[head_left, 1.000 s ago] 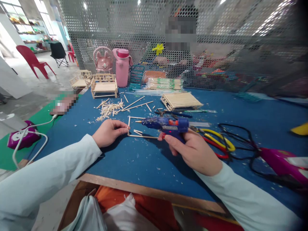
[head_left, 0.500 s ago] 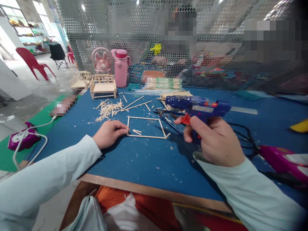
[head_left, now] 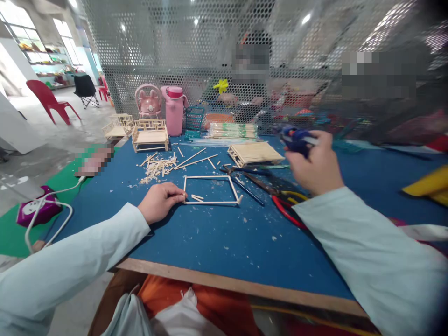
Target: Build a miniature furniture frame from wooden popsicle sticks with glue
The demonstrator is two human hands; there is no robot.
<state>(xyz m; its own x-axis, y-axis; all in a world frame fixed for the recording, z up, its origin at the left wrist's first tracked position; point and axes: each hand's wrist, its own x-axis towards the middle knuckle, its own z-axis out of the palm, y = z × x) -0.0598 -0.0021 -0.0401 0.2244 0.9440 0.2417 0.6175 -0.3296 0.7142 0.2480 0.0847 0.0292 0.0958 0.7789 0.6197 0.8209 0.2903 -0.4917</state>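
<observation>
The stick frame [head_left: 212, 203], a rectangle of thin pale sticks, lies flat near the middle of the table [head_left: 210, 247], with small loose sticks [head_left: 197, 198] inside its left end. On my left hand [head_left: 159, 200], thumb and fingertips are pinched together on the frame's near left corner. My right hand [head_left: 317, 163] is raised off the surface at the far right, fingers wrapped around a blue glue gun [head_left: 297, 140]; its nozzle is too blurred for me to read. The tabletop is matt blue, flecked with pale specks, and edged in bare wood on my side. Behind the frame I locate a heap of offcuts [head_left: 159, 165] and, to its right, a slatted panel [head_left: 257, 151]. Red-and-yellow-handled pliers [head_left: 282, 205] lie right of the frame. Two miniature stick benches stand at the far left, near a pink bottle [head_left: 174, 116]. A perforated metal screen [head_left: 150, 51] closes the far edge; a person is partly visible through it. To the left, the grey floor carries a red chair [head_left: 49, 105] and a black folding chair [head_left: 86, 88], with shelves [head_left: 45, 58] and bright windows beyond.
</observation>
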